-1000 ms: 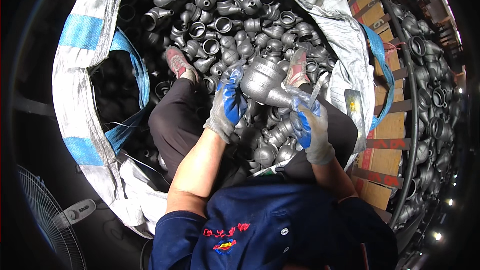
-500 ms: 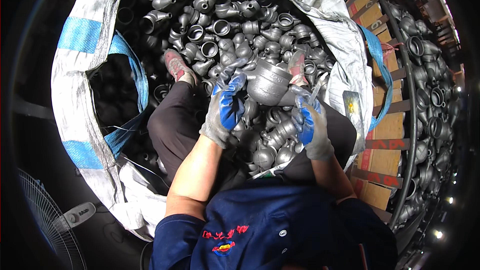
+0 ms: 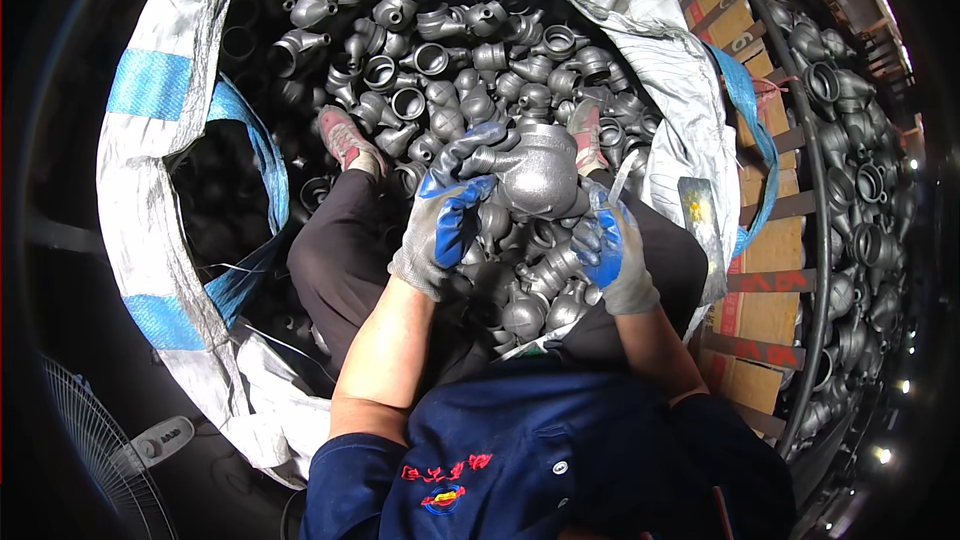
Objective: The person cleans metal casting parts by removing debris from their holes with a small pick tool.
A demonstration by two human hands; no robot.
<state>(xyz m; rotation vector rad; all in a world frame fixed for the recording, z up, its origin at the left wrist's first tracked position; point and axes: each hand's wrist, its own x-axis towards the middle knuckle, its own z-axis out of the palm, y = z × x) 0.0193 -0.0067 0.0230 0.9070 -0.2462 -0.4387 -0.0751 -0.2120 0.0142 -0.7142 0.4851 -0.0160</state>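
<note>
Gripped at its left-hand spout, a grey metal casting (image 3: 540, 172) with a round body and a wide collar is in my gloved left hand (image 3: 445, 215). Its collar points away from me. My right hand (image 3: 610, 245), in a grey glove with a blue palm, is closed beside the casting's right end. A thin, flat, pale metal tool (image 3: 627, 172) sticks up from that hand; its lower part is hidden by the fingers. Below and beyond my hands lie many similar castings (image 3: 525, 312), heaped inside a large white woven bag (image 3: 140, 190).
My shoes (image 3: 345, 135) rest among the castings within the bag. Blue straps (image 3: 262, 155) loop from its sides. On the right stand wooden slats (image 3: 765, 285) and a dark metal rail (image 3: 822, 270), with more castings (image 3: 870, 240) beyond. A fan (image 3: 95, 450) is at lower left.
The casting has turned in my left hand, so its collar now stands more upright and a smoother side faces me. My right hand has shifted slightly down and left, still with the flat tool.
</note>
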